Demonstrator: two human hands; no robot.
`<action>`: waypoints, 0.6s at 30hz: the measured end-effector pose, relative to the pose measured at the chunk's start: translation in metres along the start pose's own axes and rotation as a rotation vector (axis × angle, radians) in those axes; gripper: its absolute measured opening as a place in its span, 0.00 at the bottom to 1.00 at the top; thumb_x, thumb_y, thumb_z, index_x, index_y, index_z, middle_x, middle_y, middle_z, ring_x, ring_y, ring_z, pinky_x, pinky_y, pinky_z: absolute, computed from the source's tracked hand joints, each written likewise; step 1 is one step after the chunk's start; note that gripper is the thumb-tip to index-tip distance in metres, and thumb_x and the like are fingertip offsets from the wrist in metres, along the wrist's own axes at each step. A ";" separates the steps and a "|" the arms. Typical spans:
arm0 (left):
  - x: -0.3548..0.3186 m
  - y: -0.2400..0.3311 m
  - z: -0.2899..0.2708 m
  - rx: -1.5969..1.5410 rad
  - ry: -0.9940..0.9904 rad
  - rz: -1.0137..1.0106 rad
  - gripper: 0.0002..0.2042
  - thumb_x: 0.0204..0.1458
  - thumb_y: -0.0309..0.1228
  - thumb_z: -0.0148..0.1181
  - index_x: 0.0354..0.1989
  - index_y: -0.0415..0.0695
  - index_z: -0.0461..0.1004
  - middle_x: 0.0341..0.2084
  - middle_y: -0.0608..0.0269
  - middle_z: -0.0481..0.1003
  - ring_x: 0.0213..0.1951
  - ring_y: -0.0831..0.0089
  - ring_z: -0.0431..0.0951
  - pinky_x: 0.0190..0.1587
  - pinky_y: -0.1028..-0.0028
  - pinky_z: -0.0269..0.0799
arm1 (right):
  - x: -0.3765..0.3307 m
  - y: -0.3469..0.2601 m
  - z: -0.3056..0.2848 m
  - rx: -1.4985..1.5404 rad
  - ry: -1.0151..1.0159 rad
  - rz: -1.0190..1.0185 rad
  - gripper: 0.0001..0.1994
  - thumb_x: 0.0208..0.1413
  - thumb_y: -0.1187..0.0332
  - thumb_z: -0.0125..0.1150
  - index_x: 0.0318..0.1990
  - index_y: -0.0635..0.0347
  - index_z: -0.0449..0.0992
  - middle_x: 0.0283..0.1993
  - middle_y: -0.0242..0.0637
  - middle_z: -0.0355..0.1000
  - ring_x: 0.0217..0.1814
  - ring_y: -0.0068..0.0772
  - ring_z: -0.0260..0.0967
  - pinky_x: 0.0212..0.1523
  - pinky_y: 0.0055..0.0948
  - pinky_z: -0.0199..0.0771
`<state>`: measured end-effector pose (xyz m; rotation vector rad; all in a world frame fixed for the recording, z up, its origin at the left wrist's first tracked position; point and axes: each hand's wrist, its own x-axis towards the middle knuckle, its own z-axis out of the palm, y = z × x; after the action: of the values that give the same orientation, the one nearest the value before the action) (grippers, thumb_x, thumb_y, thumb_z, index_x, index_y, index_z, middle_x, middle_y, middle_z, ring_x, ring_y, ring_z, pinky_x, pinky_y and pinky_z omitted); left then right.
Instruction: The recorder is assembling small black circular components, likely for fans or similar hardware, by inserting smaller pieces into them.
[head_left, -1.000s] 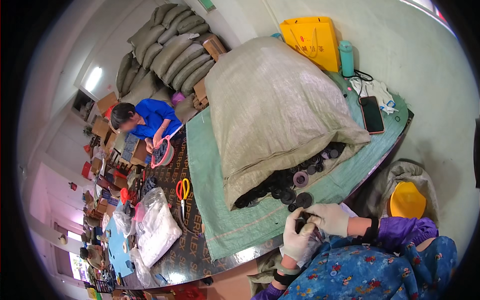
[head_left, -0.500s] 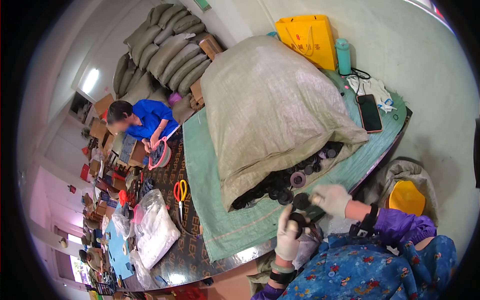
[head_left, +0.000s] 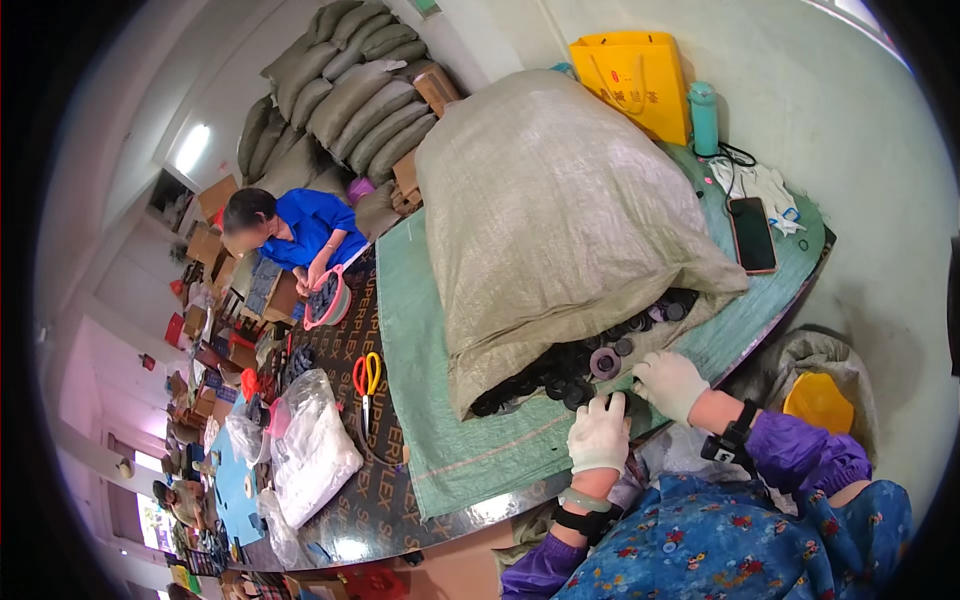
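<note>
On a green sheet (head_left: 470,450) rests a bulging sack (head_left: 565,210). Near its mouth, the gloved left hand (head_left: 598,437) and right hand (head_left: 674,386) have bent fingers; whether they pinch anything, I cannot tell. Black discs (head_left: 565,388) lie at the mouth, a mauve ring (head_left: 596,358) among them.

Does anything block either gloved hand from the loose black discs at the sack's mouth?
Nothing visible does. The front black discs lie exposed at the mouth of the sack, just beyond the left hand; the right hand is close by, to their right.
</note>
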<state>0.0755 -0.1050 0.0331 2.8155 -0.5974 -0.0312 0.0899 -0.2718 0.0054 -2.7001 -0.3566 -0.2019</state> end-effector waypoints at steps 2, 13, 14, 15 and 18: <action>-0.002 -0.006 0.004 -0.021 -0.010 -0.018 0.15 0.45 0.34 0.61 0.43 0.49 0.73 0.40 0.59 0.73 0.43 0.59 0.73 0.41 0.61 0.72 | -0.007 -0.001 -0.002 0.058 -0.055 0.072 0.07 0.46 0.67 0.59 0.32 0.57 0.71 0.35 0.42 0.68 0.40 0.48 0.69 0.38 0.43 0.70; -0.048 -0.030 -0.004 -1.506 0.084 -0.590 0.08 0.55 0.31 0.59 0.41 0.43 0.74 0.25 0.70 0.74 0.21 0.86 0.69 0.24 0.84 0.67 | -0.019 -0.015 -0.006 0.203 0.009 0.026 0.10 0.44 0.67 0.61 0.35 0.57 0.74 0.38 0.45 0.67 0.41 0.50 0.67 0.39 0.43 0.69; -0.055 -0.033 -0.003 -1.535 0.095 -0.553 0.08 0.55 0.31 0.58 0.41 0.42 0.73 0.25 0.70 0.74 0.21 0.86 0.69 0.24 0.83 0.67 | -0.020 -0.027 -0.009 0.346 0.007 0.041 0.11 0.46 0.67 0.61 0.39 0.57 0.74 0.39 0.45 0.67 0.42 0.50 0.68 0.40 0.40 0.69; -0.056 -0.032 -0.003 -1.586 0.070 -0.547 0.07 0.56 0.31 0.57 0.40 0.42 0.73 0.26 0.70 0.73 0.21 0.86 0.69 0.24 0.83 0.67 | -0.022 -0.039 -0.016 0.397 0.038 -0.012 0.12 0.47 0.67 0.60 0.40 0.57 0.74 0.39 0.45 0.67 0.42 0.49 0.68 0.40 0.39 0.69; -0.058 -0.022 -0.005 -1.599 0.039 -0.442 0.06 0.57 0.31 0.55 0.36 0.42 0.70 0.26 0.70 0.70 0.23 0.85 0.69 0.25 0.82 0.68 | -0.024 -0.065 -0.028 0.475 0.080 -0.155 0.12 0.50 0.64 0.59 0.41 0.59 0.73 0.40 0.45 0.67 0.40 0.49 0.67 0.40 0.38 0.69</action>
<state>0.0312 -0.0609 0.0301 1.3009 0.1328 -0.3511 0.0464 -0.2314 0.0503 -2.1931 -0.5179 -0.2353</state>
